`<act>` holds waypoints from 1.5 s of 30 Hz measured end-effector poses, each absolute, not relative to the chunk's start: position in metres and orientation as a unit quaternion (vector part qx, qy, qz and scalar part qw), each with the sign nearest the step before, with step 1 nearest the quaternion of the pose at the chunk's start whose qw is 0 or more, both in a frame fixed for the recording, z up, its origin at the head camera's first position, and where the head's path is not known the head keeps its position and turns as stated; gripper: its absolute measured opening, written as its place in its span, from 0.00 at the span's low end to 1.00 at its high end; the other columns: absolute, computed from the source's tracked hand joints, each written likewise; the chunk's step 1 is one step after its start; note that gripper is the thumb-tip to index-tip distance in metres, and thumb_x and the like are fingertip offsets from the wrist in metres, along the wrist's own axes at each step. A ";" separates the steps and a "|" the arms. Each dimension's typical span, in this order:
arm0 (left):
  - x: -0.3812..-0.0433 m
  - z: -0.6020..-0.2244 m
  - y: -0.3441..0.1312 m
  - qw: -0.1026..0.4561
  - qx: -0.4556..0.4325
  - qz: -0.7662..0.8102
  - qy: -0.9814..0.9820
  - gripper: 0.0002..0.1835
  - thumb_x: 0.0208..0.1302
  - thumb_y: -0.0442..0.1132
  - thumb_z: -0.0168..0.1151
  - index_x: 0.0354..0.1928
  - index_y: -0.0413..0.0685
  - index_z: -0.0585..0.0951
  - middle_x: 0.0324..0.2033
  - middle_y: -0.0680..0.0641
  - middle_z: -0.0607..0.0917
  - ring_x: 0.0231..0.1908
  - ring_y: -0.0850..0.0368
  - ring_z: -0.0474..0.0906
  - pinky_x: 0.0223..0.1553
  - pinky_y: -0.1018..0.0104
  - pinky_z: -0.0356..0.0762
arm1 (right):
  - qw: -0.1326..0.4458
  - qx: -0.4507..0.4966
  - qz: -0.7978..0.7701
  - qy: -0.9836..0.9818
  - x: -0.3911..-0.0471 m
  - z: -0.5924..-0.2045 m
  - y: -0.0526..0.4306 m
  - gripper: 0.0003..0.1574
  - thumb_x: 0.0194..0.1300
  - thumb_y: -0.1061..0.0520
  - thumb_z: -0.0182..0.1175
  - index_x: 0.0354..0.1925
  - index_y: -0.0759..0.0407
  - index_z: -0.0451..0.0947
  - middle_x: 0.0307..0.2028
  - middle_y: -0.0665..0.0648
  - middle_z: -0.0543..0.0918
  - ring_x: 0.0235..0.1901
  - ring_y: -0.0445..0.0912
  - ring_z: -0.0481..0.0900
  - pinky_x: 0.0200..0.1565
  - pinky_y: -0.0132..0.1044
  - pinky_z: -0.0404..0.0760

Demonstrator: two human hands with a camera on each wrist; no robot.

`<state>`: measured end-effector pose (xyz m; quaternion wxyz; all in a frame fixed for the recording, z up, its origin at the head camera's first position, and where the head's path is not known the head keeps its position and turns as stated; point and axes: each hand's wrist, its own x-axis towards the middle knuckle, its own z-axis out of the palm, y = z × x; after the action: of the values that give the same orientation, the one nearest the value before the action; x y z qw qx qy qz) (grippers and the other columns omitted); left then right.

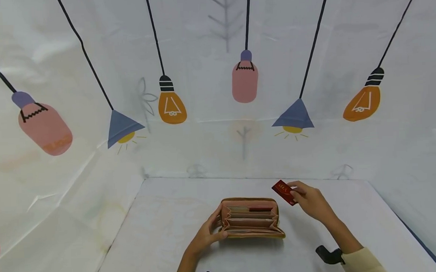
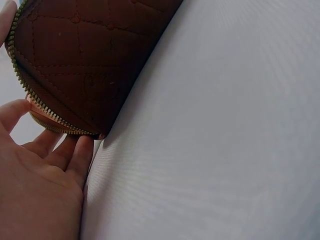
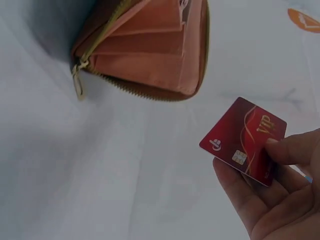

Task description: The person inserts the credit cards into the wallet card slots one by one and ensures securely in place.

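A brown zip-around wallet (image 1: 251, 233) with quilted stitching stands unzipped on the table, its pink pockets facing up. My left hand (image 1: 206, 233) grips the wallet's left end, thumb at the near side and fingers round the end; the left wrist view shows the brass zipper teeth (image 2: 37, 100) by its fingers. To the right of the wallet and apart from it, my right hand (image 1: 310, 201) pinches a red VIP card (image 3: 245, 140) between thumb and fingers. The card has a gold chip, and its face shows in the right wrist view.
The white table (image 1: 163, 211) meets a white sheet backdrop (image 1: 211, 148) printed with hanging lamps. A zipper pull (image 3: 77, 82) hangs at one corner of the wallet. Inside the wallet, cards or papers (image 1: 259, 209) show in the slots. Black straps with mounts (image 1: 329, 255) sit on both wrists.
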<state>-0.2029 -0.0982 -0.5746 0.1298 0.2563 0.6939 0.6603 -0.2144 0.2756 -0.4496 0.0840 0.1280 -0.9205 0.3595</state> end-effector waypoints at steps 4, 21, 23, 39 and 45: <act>-0.203 -0.573 -0.098 0.127 0.261 0.663 0.690 0.47 0.69 0.48 0.63 0.80 0.62 0.46 0.78 0.42 0.53 0.75 0.40 0.55 0.71 0.48 0.60 | 0.086 0.157 0.367 -0.913 -0.202 -0.445 0.263 0.19 0.70 0.67 0.59 0.57 0.60 0.77 0.43 0.66 0.88 0.36 0.49 0.88 0.32 0.33 0.83; -0.203 -0.574 -0.099 0.130 0.254 0.668 0.687 0.47 0.68 0.48 0.64 0.80 0.62 0.47 0.78 0.43 0.55 0.74 0.40 0.57 0.71 0.45 0.59 | 0.039 0.251 0.434 -0.864 -0.176 -0.462 0.211 0.16 0.74 0.63 0.56 0.57 0.56 0.77 0.47 0.65 0.87 0.36 0.51 0.89 0.34 0.35 0.86; -0.203 -0.574 -0.098 0.132 0.253 0.670 0.686 0.46 0.69 0.47 0.64 0.80 0.63 0.47 0.78 0.43 0.55 0.74 0.41 0.57 0.71 0.46 0.59 | 0.046 0.255 0.434 -0.863 -0.176 -0.467 0.204 0.16 0.74 0.63 0.56 0.57 0.54 0.77 0.48 0.63 0.87 0.40 0.53 0.89 0.36 0.36 0.86; -0.205 -0.575 -0.097 0.130 0.252 0.668 0.688 0.46 0.69 0.46 0.64 0.80 0.62 0.47 0.78 0.42 0.55 0.73 0.40 0.60 0.71 0.46 0.61 | 0.049 0.251 0.397 -0.881 -0.173 -0.479 0.186 0.10 0.73 0.61 0.58 0.51 0.57 0.79 0.49 0.64 0.87 0.45 0.55 0.88 0.42 0.39 0.86; -0.205 -0.575 -0.098 0.132 0.242 0.667 0.692 0.46 0.68 0.48 0.64 0.80 0.63 0.48 0.77 0.42 0.57 0.73 0.40 0.60 0.70 0.42 0.59 | 0.032 0.259 0.418 -0.870 -0.172 -0.479 0.184 0.10 0.74 0.58 0.57 0.51 0.54 0.79 0.49 0.63 0.87 0.47 0.56 0.87 0.43 0.37 0.86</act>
<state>-0.2046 -0.0981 -0.5753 0.1324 0.2421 0.6916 0.6675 -0.1723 0.1843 -0.4789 0.0319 0.2586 -0.8702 0.4182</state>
